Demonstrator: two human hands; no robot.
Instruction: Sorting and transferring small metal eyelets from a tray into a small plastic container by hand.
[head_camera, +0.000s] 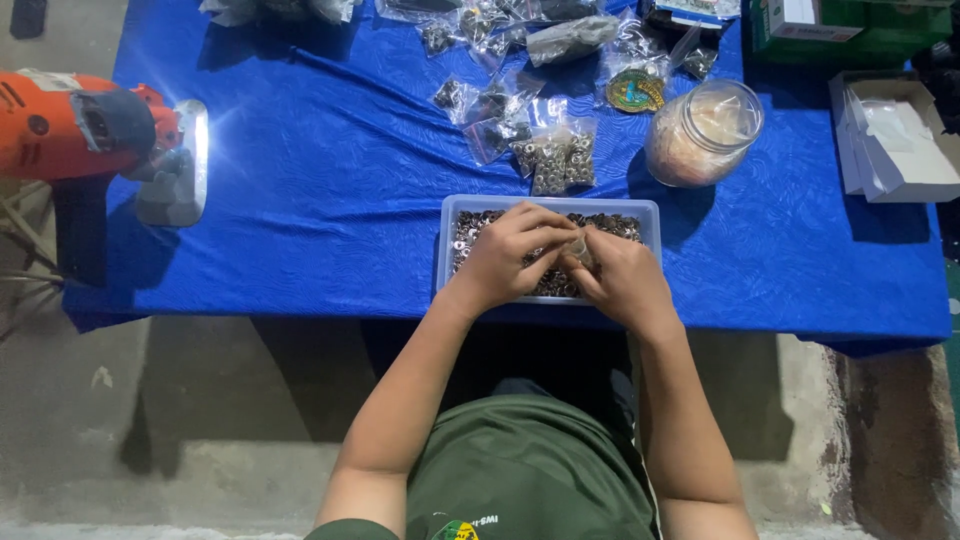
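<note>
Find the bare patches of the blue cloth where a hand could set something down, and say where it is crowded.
Free: the wide cloth between the lamp and the tray; also right of the tray, below the jar. Crowded: the far edge, with bags and boxes. Both hands fill the tray.

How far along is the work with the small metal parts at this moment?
Done: several small clear bags filled with metal parts lie on the blue cloth. In hand: the left hand and right hand meet over the tray, pinching something small and pale; what it is cannot be told. Left: the tray holds many loose metal parts.
</note>
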